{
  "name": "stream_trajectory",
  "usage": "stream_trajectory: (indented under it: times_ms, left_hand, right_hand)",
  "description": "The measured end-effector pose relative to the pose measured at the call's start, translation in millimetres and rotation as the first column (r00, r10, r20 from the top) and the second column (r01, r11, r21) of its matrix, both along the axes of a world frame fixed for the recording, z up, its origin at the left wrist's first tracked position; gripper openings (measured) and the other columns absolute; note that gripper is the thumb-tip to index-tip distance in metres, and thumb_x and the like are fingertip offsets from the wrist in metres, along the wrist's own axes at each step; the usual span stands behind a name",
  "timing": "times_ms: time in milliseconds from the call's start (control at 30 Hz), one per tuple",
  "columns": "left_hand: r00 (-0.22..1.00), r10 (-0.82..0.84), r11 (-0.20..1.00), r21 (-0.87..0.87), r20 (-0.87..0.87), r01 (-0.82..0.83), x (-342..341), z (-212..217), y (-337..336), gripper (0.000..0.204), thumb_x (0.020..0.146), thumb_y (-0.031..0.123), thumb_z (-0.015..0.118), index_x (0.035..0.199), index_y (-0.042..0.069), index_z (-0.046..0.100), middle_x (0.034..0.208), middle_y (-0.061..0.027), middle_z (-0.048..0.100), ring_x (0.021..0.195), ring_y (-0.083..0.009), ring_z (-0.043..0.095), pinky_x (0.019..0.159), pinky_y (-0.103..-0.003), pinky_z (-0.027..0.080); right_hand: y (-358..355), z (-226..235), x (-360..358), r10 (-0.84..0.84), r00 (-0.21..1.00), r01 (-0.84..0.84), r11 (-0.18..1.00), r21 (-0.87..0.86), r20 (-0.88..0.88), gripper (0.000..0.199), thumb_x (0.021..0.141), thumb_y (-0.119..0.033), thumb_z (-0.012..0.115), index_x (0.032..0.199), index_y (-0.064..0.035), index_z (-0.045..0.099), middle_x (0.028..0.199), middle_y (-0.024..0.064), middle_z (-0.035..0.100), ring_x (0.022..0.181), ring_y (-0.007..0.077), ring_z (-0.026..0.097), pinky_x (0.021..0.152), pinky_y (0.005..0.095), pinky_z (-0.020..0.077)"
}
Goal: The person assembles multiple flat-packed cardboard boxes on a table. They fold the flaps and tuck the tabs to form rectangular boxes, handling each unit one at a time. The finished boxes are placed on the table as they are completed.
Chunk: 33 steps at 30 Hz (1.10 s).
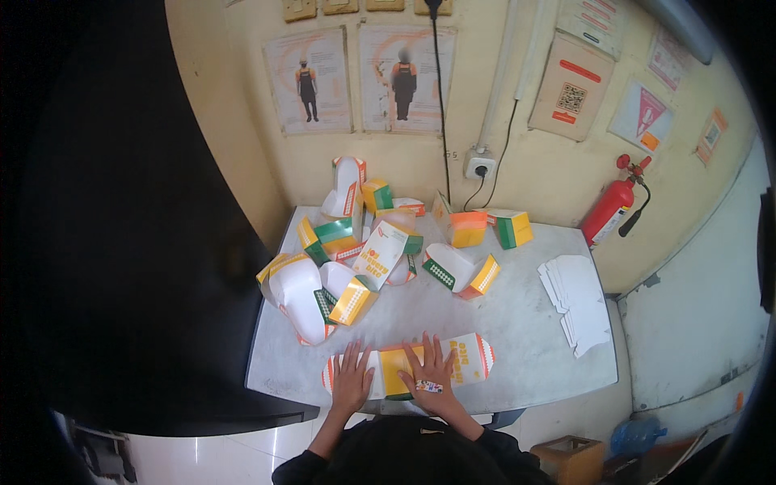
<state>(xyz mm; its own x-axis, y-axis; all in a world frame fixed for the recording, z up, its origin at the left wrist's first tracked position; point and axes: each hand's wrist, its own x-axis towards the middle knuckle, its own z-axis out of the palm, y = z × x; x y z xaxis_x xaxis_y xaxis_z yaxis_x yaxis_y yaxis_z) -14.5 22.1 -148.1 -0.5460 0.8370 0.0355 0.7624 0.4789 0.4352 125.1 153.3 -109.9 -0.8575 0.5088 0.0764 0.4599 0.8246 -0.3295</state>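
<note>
An unfolded food carton (474,357) lies flat along the near edge of the table, white and yellow with a little green and rounded ends edged in orange-red. Both palms face down on it. My left hand (352,381) rests with its fingers stretched out over the white left part. Across the yellow middle and onto the lettered right part spreads my right hand (432,374), fingers apart, with a small multicoloured patch on its back. Neither hand grips anything. Just beyond my left hand stands a part-folded carton (353,301) with a yellow side.
Several folded cartons (384,252) crowd the table's left and back, one (455,267) standing apart at centre. A fanned stack of white flat cartons (575,303) lies at right. A red fire extinguisher (612,206) and a wall socket (480,166) with cables are behind the table (517,343).
</note>
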Motion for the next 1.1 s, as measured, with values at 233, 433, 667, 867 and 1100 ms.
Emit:
stream_trajectory:
  times_ms: [233, 433, 667, 867, 1100]
  left_hand:
    - [0.652, -0.367, 0.773, 0.608, 0.663, -0.183, 36, 43, 51, 0.052, 0.098, 0.029, 0.035, 0.14, 0.001, 0.026, 0.142, -0.0182, 0.034, 0.133, -0.0264, 0.03, 0.11, -0.039, 0.02]
    - [0.44, -0.482, 0.722, 0.628, 0.758, -0.292, 46, 40, 75, 0.049, 0.1, 0.03, 0.033, 0.139, 0.001, 0.023, 0.134, -0.0189, 0.042, 0.125, -0.0253, 0.04, 0.109, -0.036, 0.024]
    - [0.356, -0.522, 0.678, 0.63, 0.775, -0.377, 45, 26, 77, 0.052, 0.099, 0.034, 0.035, 0.139, 0.004, 0.022, 0.134, -0.0211, 0.04, 0.126, -0.0276, 0.039, 0.11, -0.041, 0.023]
    - [-0.005, -0.583, 0.69, 0.492, 0.812, -0.531, 32, 0, 75, 0.054, 0.096, 0.032, 0.042, 0.139, 0.005, 0.023, 0.136, -0.0179, 0.04, 0.126, -0.0279, 0.04, 0.109, -0.041, 0.027]
    - [-0.164, -0.313, 0.897, 0.234, 0.935, -0.376, 32, 7, 47, 0.068, 0.081, 0.028, 0.069, 0.134, 0.004, 0.034, 0.124, -0.0141, 0.052, 0.116, -0.0276, 0.051, 0.094, -0.042, 0.046]
  right_hand:
    - [8, -2, 0, -0.038, 0.997, 0.023, 0.978, -0.205, -0.068, 0.06, 0.091, -0.04, 0.047, 0.141, -0.0118, 0.03, 0.146, 0.0207, 0.022, 0.135, 0.0402, 0.019, 0.102, 0.0659, 0.0129]
    - [113, 2, -10, -0.1, 0.956, 0.181, 0.942, 0.284, -0.276, 0.053, 0.086, -0.032, 0.054, 0.134, -0.0135, 0.042, 0.141, 0.0155, 0.033, 0.133, 0.0318, 0.027, 0.105, 0.0586, 0.0188]
    - [199, 26, -15, -0.113, 0.992, 0.087, 0.928, 0.361, 0.052, 0.025, 0.074, -0.029, 0.069, 0.093, -0.0126, 0.066, 0.113, 0.0104, 0.058, 0.119, 0.0268, 0.045, 0.103, 0.0561, 0.025]
    - [149, 75, 61, -0.142, 0.88, -0.336, 0.49, -0.805, -0.453, 0.021, 0.081, -0.023, 0.07, 0.09, -0.0054, 0.062, 0.092, 0.0032, 0.061, 0.087, 0.0101, 0.055, 0.075, 0.0273, 0.0446]
    - [60, 46, 95, -0.329, 0.811, -0.426, 0.235, -0.874, -0.484, 0.035, 0.083, -0.017, 0.065, 0.113, -0.0049, 0.052, 0.102, 0.009, 0.06, 0.094, 0.0163, 0.057, 0.083, 0.0317, 0.0442]
